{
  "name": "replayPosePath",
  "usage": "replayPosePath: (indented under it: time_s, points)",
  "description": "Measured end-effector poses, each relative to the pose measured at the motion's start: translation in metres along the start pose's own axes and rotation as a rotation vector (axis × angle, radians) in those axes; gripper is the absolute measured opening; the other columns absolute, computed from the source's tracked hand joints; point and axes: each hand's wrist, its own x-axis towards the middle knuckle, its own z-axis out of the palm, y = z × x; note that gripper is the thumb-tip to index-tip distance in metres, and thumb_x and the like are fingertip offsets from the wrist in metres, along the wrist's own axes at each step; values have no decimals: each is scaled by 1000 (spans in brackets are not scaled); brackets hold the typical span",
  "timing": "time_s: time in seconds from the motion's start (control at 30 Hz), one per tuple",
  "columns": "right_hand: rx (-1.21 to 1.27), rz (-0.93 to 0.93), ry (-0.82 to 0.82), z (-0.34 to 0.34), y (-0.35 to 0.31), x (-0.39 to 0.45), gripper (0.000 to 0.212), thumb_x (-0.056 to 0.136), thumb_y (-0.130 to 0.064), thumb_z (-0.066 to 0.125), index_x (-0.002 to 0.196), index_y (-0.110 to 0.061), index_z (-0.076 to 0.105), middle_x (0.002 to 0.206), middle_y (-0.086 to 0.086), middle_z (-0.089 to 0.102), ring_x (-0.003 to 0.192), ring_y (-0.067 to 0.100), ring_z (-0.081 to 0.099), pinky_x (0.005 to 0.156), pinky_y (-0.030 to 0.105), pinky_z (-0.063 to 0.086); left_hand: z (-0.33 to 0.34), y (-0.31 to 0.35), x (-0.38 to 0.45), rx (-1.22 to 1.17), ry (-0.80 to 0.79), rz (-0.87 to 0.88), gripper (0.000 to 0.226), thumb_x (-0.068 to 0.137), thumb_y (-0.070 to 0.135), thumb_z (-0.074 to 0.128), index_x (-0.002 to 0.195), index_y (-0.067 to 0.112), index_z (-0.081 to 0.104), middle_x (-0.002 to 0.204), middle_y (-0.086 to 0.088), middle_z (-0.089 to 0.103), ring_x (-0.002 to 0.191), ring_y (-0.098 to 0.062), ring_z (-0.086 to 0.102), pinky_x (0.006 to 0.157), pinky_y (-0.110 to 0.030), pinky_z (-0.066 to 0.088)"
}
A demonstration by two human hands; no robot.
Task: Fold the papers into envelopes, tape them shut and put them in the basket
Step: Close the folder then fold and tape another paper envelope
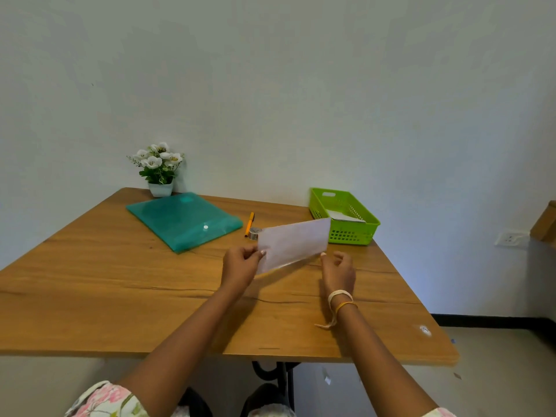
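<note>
**Materials and finishes around the wooden table**

The table (120, 281) is wood with a visible grain, dark cracks and a soft satin sheen. At its far left lies a translucent teal plastic folder (183, 219), glossy, with a white snap button. At its far right stands a lime-green plastic basket (355, 233) with perforated walls, white paper inside. Above the table's middle, a matt, thin folded paper (293, 240). Behind it, a shiny tape roll (254, 233) and a smooth orange pen (249, 222).
</note>
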Motion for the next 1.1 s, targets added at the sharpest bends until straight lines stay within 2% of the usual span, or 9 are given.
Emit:
replayPosePath:
  time_s: [0.1, 0.2, 0.37, 0.43, 0.57, 0.67, 0.77, 1.0, 1.1]
  points:
    - [-225, -267, 47, -7, 5, -3, 42, 84, -29, 63, 123, -16, 57, 124, 9, 56, 117, 29, 50, 94, 39, 42, -15, 7, 14, -224, -118, -309, 19, 90, 0, 60, 108, -4, 66, 99, -16, 69, 88, -27, 66, 69, -33, 58]
    - [-396, -392, -86, -3, 14, -7, 46, 88, -34, 58, 131, -18, 52, 139, 5, 49, 128, 25, 45, 104, 39, 39, -30, 1, 24, -259, -228, -523, 13, 93, 0, 56, 103, -3, 63, 92, -17, 68, 72, -22, 67, 49, -27, 56]
    - [-630, -416, -338, 10, 26, -15, 51, 94, -45, 43, 142, -27, 41, 155, 0, 30, 143, 18, 25, 116, 40, 23, -45, -17, 41, -171, -219, -668, 20, 92, -1, 57, 111, -5, 59, 111, -22, 67, 91, -27, 67, 62, -33, 56]
    - [-678, -418, -372, 15, 28, -18, 51, 95, -47, 41, 142, -27, 41, 155, 2, 30, 143, 19, 26, 115, 39, 23, -48, -21, 45, -120, -211, -667, 25, 91, -1, 57, 116, -4, 57, 111, -21, 67, 92, -26, 66, 63, -33, 55]
    - [-805, -493, -358, 21, 31, -22, 50, 96, -51, 37, 141, -30, 44, 152, 4, 36, 141, 21, 31, 113, 40, 27, -51, -35, 59, 124, -140, -569, 31, 87, 3, 65, 118, 0, 59, 112, -16, 64, 97, -27, 63, 79, -37, 57]
    - [-835, -530, -336, 23, 31, -21, 48, 95, -52, 37, 137, -32, 47, 148, 3, 41, 137, 21, 34, 109, 39, 31, -52, -41, 67, 512, -77, -401, 18, 83, 18, 73, 97, 9, 67, 97, -7, 67, 85, -22, 64, 73, -35, 57]
    - [-840, -564, -294, 25, 31, -17, 43, 93, -51, 41, 130, -34, 54, 138, 0, 49, 129, 20, 41, 102, 37, 36, -51, -48, 71, 690, -72, -263, 12, 82, 25, 73, 86, 14, 71, 89, -2, 68, 84, -18, 60, 71, -33, 52]
    - [-763, -600, -225, 34, 29, -6, 39, 87, -52, 51, 118, -32, 64, 113, 0, 56, 110, 19, 50, 86, 34, 44, -36, -54, 81, 940, -58, -162, 14, 88, 28, 64, 92, 15, 65, 89, -2, 62, 84, -19, 58, 70, -33, 53]
    - [-735, -620, -214, 40, 28, 1, 40, 83, -52, 53, 114, -30, 66, 109, -1, 57, 107, 19, 52, 84, 34, 44, -23, -54, 84, 1021, 23, -121, 16, 89, 26, 63, 99, 13, 61, 99, -5, 58, 89, -20, 55, 67, -30, 46]
